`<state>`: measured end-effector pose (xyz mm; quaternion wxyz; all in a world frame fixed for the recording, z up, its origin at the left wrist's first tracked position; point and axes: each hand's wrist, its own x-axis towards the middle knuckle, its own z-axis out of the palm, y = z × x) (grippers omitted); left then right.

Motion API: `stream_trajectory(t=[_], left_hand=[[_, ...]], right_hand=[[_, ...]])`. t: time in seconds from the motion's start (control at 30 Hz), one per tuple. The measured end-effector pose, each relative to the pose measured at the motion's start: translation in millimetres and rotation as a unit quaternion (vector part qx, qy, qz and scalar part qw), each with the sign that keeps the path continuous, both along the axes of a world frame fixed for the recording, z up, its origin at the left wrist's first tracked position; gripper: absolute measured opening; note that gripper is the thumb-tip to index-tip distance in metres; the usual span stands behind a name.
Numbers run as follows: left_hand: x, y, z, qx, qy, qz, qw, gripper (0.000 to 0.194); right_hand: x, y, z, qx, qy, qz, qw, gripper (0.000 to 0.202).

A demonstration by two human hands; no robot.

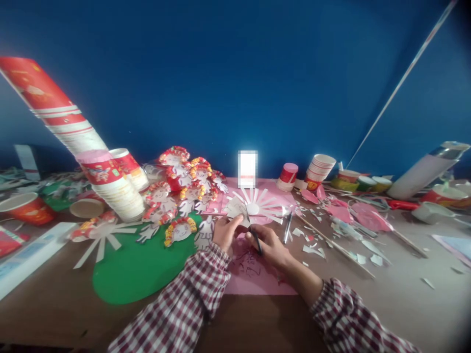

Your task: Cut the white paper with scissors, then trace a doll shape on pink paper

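Looks like handicraft corner; whether inside home, school or workshop, cannot tell. Signs, taking scissors (259, 243) as clock centre: paper dolls (191, 192) with drawn faces, between ten and eleven o'clock; tall stack of paper cups (68, 118), at ten; pen (287, 228), at two; cut paper scraps (315, 251) and thin stick (338, 248), around three. Materials crowd brown table (55, 306); plain blue wall (235, 73) stands behind, at twelve.

I can read no word or number anywhere in front of me. Dark strokes (246, 262) run over the pink sheet (265, 287), but I can't tell whether they are writing or drawing. The print on the red paper cup (103, 172) with the green patch, and on the tall cup stack (40, 83) to my left, is too blurred for me.
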<state>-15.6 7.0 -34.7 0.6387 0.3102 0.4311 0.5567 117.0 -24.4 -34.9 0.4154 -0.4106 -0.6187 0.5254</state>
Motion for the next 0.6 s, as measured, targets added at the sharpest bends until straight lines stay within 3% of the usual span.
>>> stream_trajectory(t=[0.17, 0.6], left_hand=[[-1.8, 2.9, -6.7, 0.012, 0.010, -0.015, 1.000, 0.024], [-0.2, 0.0, 1.4, -0.001, 0.019, 0.002, 1.000, 0.023]], right_hand=[[-0.1, 0.9, -2.9, 0.001, 0.014, 0.004, 1.000, 0.023], [-0.9, 1.6, -2.8, 0.003, -0.012, -0.006, 1.000, 0.025]])
